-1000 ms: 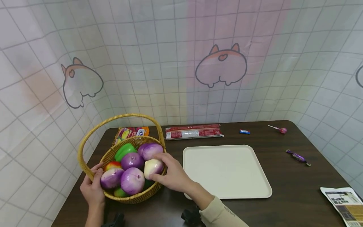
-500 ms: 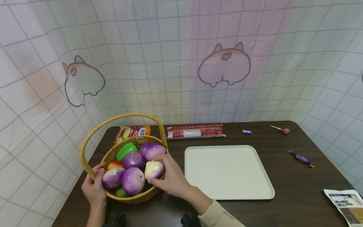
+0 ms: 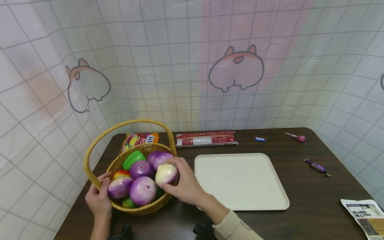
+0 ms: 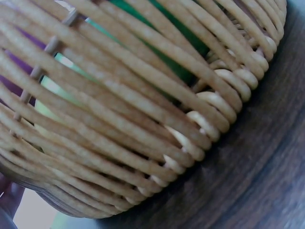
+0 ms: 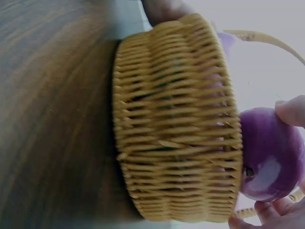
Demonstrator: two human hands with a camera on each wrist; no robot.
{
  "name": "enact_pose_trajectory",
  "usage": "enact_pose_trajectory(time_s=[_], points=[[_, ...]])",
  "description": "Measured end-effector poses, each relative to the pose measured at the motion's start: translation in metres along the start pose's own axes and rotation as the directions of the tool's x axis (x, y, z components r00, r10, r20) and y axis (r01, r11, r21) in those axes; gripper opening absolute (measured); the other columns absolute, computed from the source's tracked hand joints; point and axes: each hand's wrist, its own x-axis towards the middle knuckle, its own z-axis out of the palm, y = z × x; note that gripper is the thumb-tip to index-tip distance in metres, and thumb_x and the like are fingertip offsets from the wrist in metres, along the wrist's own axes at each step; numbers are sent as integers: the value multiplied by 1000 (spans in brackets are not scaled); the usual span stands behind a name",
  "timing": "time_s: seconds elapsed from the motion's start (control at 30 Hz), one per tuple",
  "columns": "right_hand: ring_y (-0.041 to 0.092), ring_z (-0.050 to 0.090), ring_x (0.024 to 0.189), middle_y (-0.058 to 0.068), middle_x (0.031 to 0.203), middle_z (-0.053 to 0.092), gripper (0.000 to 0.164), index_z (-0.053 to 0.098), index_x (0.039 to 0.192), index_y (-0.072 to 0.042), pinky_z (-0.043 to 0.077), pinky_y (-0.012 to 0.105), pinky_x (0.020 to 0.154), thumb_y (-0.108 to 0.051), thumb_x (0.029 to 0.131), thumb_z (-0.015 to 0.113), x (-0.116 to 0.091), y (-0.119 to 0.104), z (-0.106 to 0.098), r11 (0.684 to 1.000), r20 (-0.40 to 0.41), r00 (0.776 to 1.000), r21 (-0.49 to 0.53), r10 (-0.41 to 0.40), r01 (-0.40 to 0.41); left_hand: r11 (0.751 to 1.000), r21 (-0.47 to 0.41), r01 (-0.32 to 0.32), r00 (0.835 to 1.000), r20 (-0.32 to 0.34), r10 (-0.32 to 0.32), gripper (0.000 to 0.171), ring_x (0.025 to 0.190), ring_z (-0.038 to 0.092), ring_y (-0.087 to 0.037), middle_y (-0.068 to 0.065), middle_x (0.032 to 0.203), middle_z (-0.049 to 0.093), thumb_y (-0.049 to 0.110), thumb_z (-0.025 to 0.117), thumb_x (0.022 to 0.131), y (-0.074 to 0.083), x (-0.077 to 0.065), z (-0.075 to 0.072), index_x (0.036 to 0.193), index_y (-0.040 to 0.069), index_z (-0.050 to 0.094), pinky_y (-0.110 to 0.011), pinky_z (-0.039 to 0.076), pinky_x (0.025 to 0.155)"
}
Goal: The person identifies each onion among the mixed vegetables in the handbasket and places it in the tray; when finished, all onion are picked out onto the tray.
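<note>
My right hand (image 3: pixel 188 183) pinches a round purple-and-white onion (image 3: pixel 165 174) at the right side of the wicker basket (image 3: pixel 150 209), thumb below and fingers above. In the right wrist view, this onion (image 5: pixel 269 152) shows its purple side just beyond the basket rim, with fingertips on it. At the basket's left side my left hand (image 3: pixel 99 200) grips the rim near the handle base, its thumb inward. The basket holds several more purple onions (image 3: pixel 143 190), a green pepper (image 3: pixel 133 160) and a red-yellow fruit (image 3: pixel 120 174). Through the weave (image 4: pixel 119 95), the left wrist view shows green and purple pieces.
Right of the basket lies a white tray (image 3: pixel 240 181). A red packet (image 3: pixel 206 139) and a colourful candy bag (image 3: pixel 138 140) lie at the back. Rightward are a small blue candy (image 3: pixel 260 139), a lollipop (image 3: pixel 301 138), a purple-wrapped candy (image 3: pixel 318 167) and a printed packet (image 3: pixel 364 213).
My right hand has lifted the onion slightly up and to the right from its place among the others. My left hand keeps its place on the basket.
</note>
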Motion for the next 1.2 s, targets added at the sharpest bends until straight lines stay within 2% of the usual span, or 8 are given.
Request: enact_pose_trajectory(time_s=[0.17,0.4,0.57,0.7,0.93,1.13,1.2], points=[[16,50,114,3,128,47,61,52,128,-13,47,38,93,-22,75,81,3,0,-11,1000,3,1000,3,18,-18,1000,-8,7,1000,-2,-7,23,86,64,-15,-6,95,74,-1,61,91,2,-1,1,88,-24,57,-18,44,79],[18,51,110,4,130,43,58,54,128,-16,45,38,92,-19,75,77,5,1,-25,994,64,992,4,113,-113,1000,-16,17,1000,-5,-17,17,81,63,-14,-5,94,74,0,62,91,3,-1,1,83,-15,63,-18,45,77],[17,52,107,4,130,44,58,50,127,-15,46,37,91,-17,76,76,5,1,-33,990,114,983,8,141,-143,1000,-14,20,1000,-2,-20,18,82,64,-12,-5,94,74,0,62,91,2,0,0,85,-17,62,-18,45,77],[16,53,106,3,127,47,62,48,129,-13,47,36,91,-17,75,78,6,5,-40,990,125,983,-12,138,-137,1000,-6,17,1000,-1,-17,20,82,64,-12,-5,95,74,0,62,91,0,1,0,86,-19,60,-18,45,77],[17,53,107,5,132,44,74,44,139,-11,49,35,87,-16,74,80,7,14,-54,991,88,987,2,132,-133,1000,-19,16,1000,0,-16,23,85,64,-14,-7,95,74,-1,62,91,2,0,0,88,-23,57,-18,44,78],[22,52,107,9,132,43,73,47,139,-14,50,34,81,-12,74,80,9,21,-69,985,7,985,40,170,-170,1000,-9,9,1000,1,-9,21,83,64,-14,-7,95,74,-1,62,91,2,0,0,87,-21,59,-18,45,77],[26,51,108,12,132,42,71,49,139,-11,50,36,80,-9,75,80,10,20,-74,984,-22,985,54,171,-170,1000,-5,5,1000,0,-5,19,83,64,-13,-7,95,74,-3,61,91,2,1,-1,87,-21,60,-18,45,77]])
